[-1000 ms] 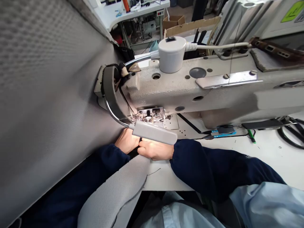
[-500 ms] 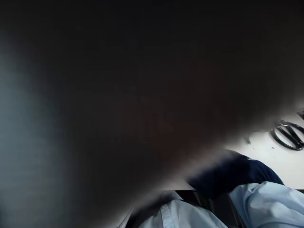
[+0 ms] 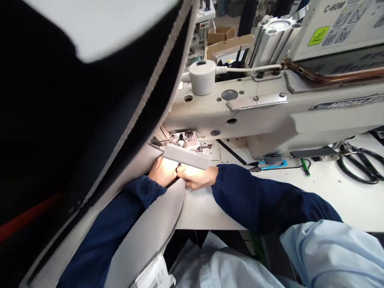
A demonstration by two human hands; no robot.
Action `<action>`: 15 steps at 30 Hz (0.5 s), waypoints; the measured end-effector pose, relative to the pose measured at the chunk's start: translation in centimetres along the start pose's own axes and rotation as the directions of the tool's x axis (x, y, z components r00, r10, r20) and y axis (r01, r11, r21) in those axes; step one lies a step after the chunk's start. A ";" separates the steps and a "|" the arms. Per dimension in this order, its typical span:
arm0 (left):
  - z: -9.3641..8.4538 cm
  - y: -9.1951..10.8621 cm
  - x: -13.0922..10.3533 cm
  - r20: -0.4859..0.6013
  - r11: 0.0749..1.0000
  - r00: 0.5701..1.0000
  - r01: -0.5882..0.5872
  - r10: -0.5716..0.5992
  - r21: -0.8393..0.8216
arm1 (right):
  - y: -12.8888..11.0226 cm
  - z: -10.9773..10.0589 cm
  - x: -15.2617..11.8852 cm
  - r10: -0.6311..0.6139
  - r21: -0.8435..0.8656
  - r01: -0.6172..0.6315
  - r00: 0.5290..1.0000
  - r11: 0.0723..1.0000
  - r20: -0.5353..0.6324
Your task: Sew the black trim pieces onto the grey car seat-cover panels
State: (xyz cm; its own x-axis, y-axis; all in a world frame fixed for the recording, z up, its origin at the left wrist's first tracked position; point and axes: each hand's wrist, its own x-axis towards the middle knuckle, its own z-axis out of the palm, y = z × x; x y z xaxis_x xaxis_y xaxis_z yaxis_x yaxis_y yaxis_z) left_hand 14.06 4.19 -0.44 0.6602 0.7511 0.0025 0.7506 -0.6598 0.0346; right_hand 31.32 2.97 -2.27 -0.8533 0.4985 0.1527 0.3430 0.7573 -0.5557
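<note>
Looming across the left side, close to the camera: a big curved fabric panel (image 3: 114,100), black on the face turned this way, with a pale, fuzzy-looking line along the edge. To the right, a cream industrial sewing machine (image 3: 205,114), then a white worktable (image 3: 207,212) beneath. Beyond the machine, a control panel (image 3: 339,32) marked C-60M. Between two navy sleeves (image 3: 255,196), a grey mesh fabric strip (image 3: 147,228) — finely ribbed, narrowing toward the needle area, lower part hanging past the table's front edge, dark line down one side. Cannot tell if joined to the big panel. At the upper tip, right hand (image 3: 196,177) with fingers curled and clamped on the strip; just beside, left hand (image 3: 163,172), fingertips hidden — cannot tell how closed. Above both, a lit lamp head (image 3: 187,157). Farther right, black-handled scissors (image 3: 364,162). Against the strip's lower end, a white printed label (image 3: 154,276). Smallest, near the scissors: blue thread snips (image 3: 283,163) and a slim green tool (image 3: 306,168).
</note>
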 end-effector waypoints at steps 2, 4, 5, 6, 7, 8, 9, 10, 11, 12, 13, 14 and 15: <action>-0.5 0.7 0.2 0.068 0.997 0.997 0.026 -0.031 0.068 | -0.7 -1.3 -0.2 -0.053 0.158 0.018 0.974 0.987 0.219; -0.9 1.3 0.3 0.117 0.991 0.990 0.070 -0.084 0.116 | -1.1 -2.2 -0.4 -0.142 0.292 0.021 0.905 0.956 0.400; -1.1 1.5 0.4 0.140 0.987 0.984 0.091 -0.110 0.134 | -1.2 -2.5 -0.3 -0.169 0.326 0.012 0.874 0.945 0.455; -1.2 1.8 0.5 0.163 0.983 0.978 0.108 -0.132 0.150 | -1.2 -2.6 -0.3 -0.183 0.345 0.003 0.853 0.939 0.490; -1.3 2.1 0.6 0.188 0.979 0.970 0.121 -0.152 0.167 | -1.1 -2.6 -0.2 -0.194 0.359 -0.001 0.841 0.933 0.506; -1.5 2.4 0.7 0.214 0.974 0.962 0.131 -0.170 0.184 | -0.9 -2.6 -0.1 -0.205 0.375 -0.002 0.834 0.927 0.512; -1.6 2.7 0.9 0.240 0.971 0.954 0.135 -0.181 0.199 | -0.6 -2.5 0.0 -0.217 0.391 -0.001 0.832 0.920 0.511; -1.7 3.1 1.1 0.262 0.969 0.947 0.132 -0.185 0.208 | -0.4 -2.3 0.1 -0.232 0.406 0.008 0.830 0.914 0.507; -1.9 3.5 1.2 0.283 0.969 0.942 0.122 -0.181 0.213 | -0.1 -2.3 0.1 -0.248 0.416 0.019 0.827 0.909 0.504; -2.2 3.9 1.4 0.305 0.970 0.936 0.109 -0.174 0.217 | 0.0 -2.2 0.1 -0.262 0.421 0.032 0.823 0.907 0.503; -2.5 4.3 1.5 0.324 0.970 0.932 0.094 -0.165 0.222 | 0.1 -2.2 0.1 -0.276 0.419 0.047 0.818 0.907 0.504; -2.9 4.6 1.5 0.342 0.971 0.927 0.075 -0.152 0.228 | 0.1 -2.2 0.0 -0.286 0.409 0.065 0.813 0.910 0.507; -3.4 5.0 1.5 0.359 0.970 0.923 0.056 -0.141 0.237 | 0.0 -2.3 -0.2 -0.293 0.389 0.087 0.809 0.917 0.510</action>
State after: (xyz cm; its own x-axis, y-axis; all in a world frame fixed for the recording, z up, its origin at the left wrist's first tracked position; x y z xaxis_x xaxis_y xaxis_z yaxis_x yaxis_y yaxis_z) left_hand 18.73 2.10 3.16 0.5133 0.7783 -0.3616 0.7712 -0.6032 -0.2035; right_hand 32.35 3.85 -0.40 -0.9910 -0.0338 -0.1299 0.0872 0.5736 -0.8145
